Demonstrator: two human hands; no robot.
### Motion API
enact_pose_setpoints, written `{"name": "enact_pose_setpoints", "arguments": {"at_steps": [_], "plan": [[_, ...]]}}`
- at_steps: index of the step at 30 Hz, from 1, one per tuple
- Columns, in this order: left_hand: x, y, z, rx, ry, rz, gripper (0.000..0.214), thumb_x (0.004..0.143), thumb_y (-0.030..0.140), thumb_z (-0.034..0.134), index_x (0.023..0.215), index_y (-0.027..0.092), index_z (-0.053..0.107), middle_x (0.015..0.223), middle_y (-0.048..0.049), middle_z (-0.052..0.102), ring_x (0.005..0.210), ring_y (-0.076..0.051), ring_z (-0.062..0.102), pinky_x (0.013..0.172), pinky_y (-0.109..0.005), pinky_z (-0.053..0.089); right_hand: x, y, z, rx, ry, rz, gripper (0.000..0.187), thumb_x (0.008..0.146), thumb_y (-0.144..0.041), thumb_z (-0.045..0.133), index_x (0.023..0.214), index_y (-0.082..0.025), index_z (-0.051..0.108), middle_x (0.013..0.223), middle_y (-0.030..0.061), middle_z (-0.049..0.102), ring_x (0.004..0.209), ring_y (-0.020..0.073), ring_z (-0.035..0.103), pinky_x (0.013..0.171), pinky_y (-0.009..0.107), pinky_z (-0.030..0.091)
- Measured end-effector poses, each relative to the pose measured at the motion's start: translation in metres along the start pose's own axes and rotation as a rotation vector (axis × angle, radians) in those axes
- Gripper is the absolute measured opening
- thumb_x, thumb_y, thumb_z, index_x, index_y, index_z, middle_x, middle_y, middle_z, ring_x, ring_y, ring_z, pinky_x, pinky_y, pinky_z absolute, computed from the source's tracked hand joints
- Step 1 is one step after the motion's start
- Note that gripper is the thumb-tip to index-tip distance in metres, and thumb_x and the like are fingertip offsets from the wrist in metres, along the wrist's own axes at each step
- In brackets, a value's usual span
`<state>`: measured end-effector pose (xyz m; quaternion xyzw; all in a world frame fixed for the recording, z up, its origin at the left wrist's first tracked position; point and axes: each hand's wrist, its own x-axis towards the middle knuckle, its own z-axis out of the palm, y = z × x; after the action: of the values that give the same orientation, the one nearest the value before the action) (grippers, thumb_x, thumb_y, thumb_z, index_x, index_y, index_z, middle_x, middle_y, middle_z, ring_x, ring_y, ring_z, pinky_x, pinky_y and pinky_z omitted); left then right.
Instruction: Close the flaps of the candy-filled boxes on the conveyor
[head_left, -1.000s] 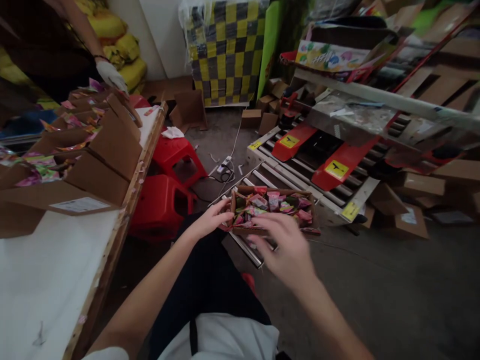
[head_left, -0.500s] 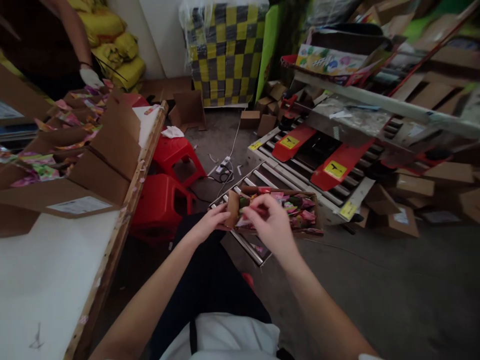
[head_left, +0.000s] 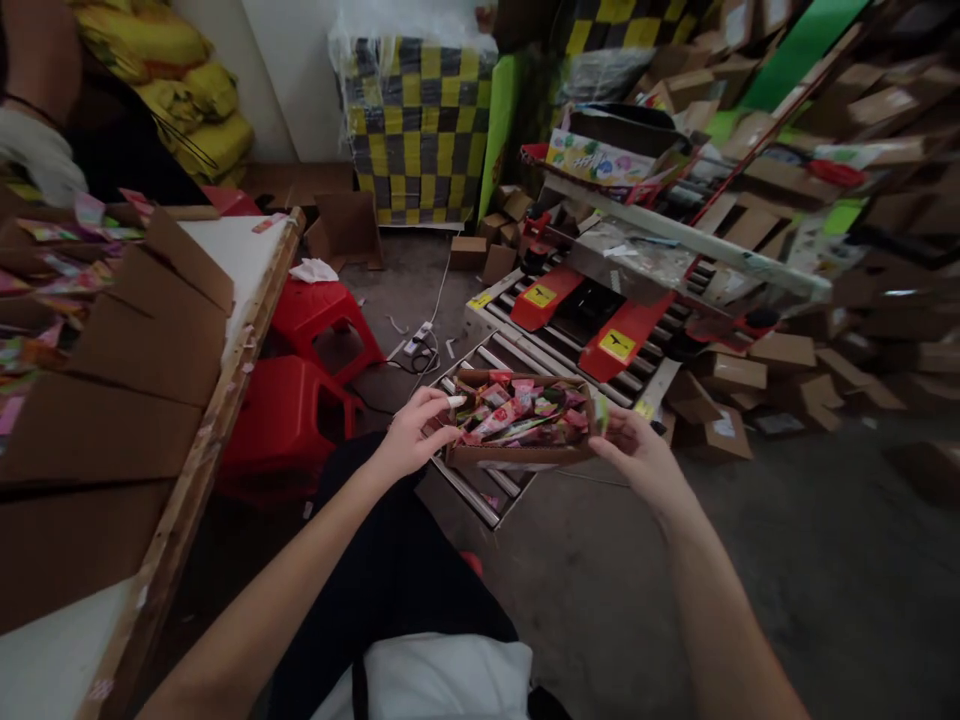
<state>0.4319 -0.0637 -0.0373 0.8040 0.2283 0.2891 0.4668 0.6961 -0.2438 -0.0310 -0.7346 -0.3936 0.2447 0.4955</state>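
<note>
While both hands are on the box [head_left: 517, 456], just below the middle of the view, the step in hand looks like holding and settling a filled load. The left hand [head_left: 412, 437] has its fingers and thumb about the nine o'clock end; the right hand [head_left: 643, 455] grips the three o'clock end, thumb towards the wearer. The hands are apart, with the box between them. Bright packets [head_left: 501, 420] fill it. It sits over the rollers [head_left: 465, 492], though whether it rests on them or is held above is hard to tell. A move from here would call for an even hold at both ends, the box level and no packet tipping over the rim.

As for writing, little can be read. From the box, towards one o'clock, two yellow labels [head_left: 616, 345] on red plates carry black pictograms, too small to make out. Further that way, a printed carton [head_left: 600, 160] bears big white lettering that blurs. Near three o'clock, a loose carton [head_left: 701, 435] shows a white label [head_left: 724, 424], illegible. At ten o'clock, a co-worker's gloved hand [head_left: 41, 160] is beside more packed cartons [head_left: 142, 330].
</note>
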Motion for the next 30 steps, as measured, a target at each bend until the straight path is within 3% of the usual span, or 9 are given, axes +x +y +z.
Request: {"name": "enact_pose_setpoints", "arguments": {"at_steps": [5,7,9,12,14,17,20,25,30], "plan": [[0.022,0.004,-0.011,-0.037,-0.147,-0.055,0.037,0.074,0.035,0.068,0.107,0.02,0.064,0.101,-0.0044,0.051,0.075,-0.012,0.056,0.065,-0.024,0.05,0.015,-0.008,-0.003,-0.171,0.123,0.01,0.046,0.069,-0.057,0.063,0.09,-0.016,0.064,0.074,0.006,0.065,0.062,0.0199,0.058,0.061,0.036,0.048],[0.022,0.005,-0.011,-0.071,-0.175,-0.067,0.038,0.074,0.035,0.069,0.108,0.02,0.063,0.1,-0.0039,0.049,0.077,-0.012,0.056,0.067,-0.025,0.05,0.016,-0.027,-0.002,-0.377,0.302,-0.097,0.04,0.075,-0.054,0.059,0.088,-0.016,0.066,0.072,0.0068,0.064,0.061,0.0204,0.056,0.063,0.038,0.047],[0.019,0.005,-0.008,-0.133,-0.166,-0.072,0.04,0.074,0.034,0.068,0.111,0.02,0.06,0.098,-0.0034,0.048,0.08,-0.013,0.056,0.07,-0.025,0.05,0.016,-0.047,0.006,-0.547,0.342,-0.247,0.034,0.081,-0.049,0.055,0.088,-0.017,0.065,0.079,0.0087,0.063,0.069,0.0223,0.058,0.069,0.039,0.046],[0.01,0.002,-0.004,-0.23,-0.113,-0.129,0.042,0.076,0.033,0.066,0.114,0.02,0.054,0.094,-0.0022,0.048,0.078,-0.013,0.055,0.07,-0.025,0.048,0.016,-0.065,0.019,-0.643,0.035,-0.389,0.033,0.082,-0.047,0.055,0.096,-0.019,0.063,0.09,0.0096,0.06,0.079,0.0235,0.058,0.071,0.037,0.048],[0.004,-0.002,-0.002,-0.294,-0.085,-0.174,0.042,0.075,0.032,0.068,0.112,0.021,0.05,0.093,-0.0013,0.049,0.076,-0.011,0.055,0.069,-0.024,0.047,0.017,-0.064,0.018,-0.616,-0.054,-0.379,0.038,0.078,-0.05,0.06,0.102,-0.02,0.061,0.094,0.0093,0.058,0.082,0.0232,0.058,0.07,0.035,0.048],[0.004,-0.007,0.0,-0.385,-0.051,-0.189,0.049,0.07,0.029,0.073,0.11,0.022,0.046,0.092,-0.0002,0.05,0.075,-0.01,0.054,0.068,-0.023,0.046,0.022,-0.045,0.0,-0.423,0.002,-0.224,0.044,0.07,-0.059,0.065,0.089,-0.02,0.059,0.082,0.006,0.058,0.07,0.0192,0.056,0.06,0.031,0.047],[0.018,-0.004,-0.001,-0.379,-0.113,-0.203,0.049,0.064,0.031,0.076,0.103,0.02,0.049,0.083,0.0022,0.05,0.071,-0.01,0.051,0.064,-0.021,0.043,0.031,-0.025,-0.016,-0.147,-0.188,-0.055,0.046,0.064,-0.063,0.066,0.071,-0.021,0.051,0.065,-0.0006,0.053,0.055,0.0136,0.05,0.049,0.026,0.042],[0.056,0.01,0.004,-0.08,-0.398,-0.216,0.039,0.063,0.035,0.076,0.089,0.019,0.053,0.065,0.0074,0.046,0.057,-0.009,0.045,0.055,-0.02,0.035,0.052,-0.026,0.002,-0.148,-0.597,0.002,0.034,0.07,-0.051,0.064,0.066,-0.02,0.05,0.06,-0.0031,0.053,0.054,0.0116,0.048,0.051,0.023,0.036],[0.077,0.014,0.043,0.468,-0.567,-0.149,0.028,0.06,0.02,0.076,0.077,0.02,0.053,0.063,0.0027,0.054,0.068,-0.019,0.058,0.066,-0.027,0.04,0.07,-0.031,0.041,-0.596,-0.786,-0.211,0.029,0.069,-0.041,0.068,0.059,-0.02,0.052,0.059,-0.0022,0.054,0.057,0.0132,0.048,0.053,0.024,0.031]]}}
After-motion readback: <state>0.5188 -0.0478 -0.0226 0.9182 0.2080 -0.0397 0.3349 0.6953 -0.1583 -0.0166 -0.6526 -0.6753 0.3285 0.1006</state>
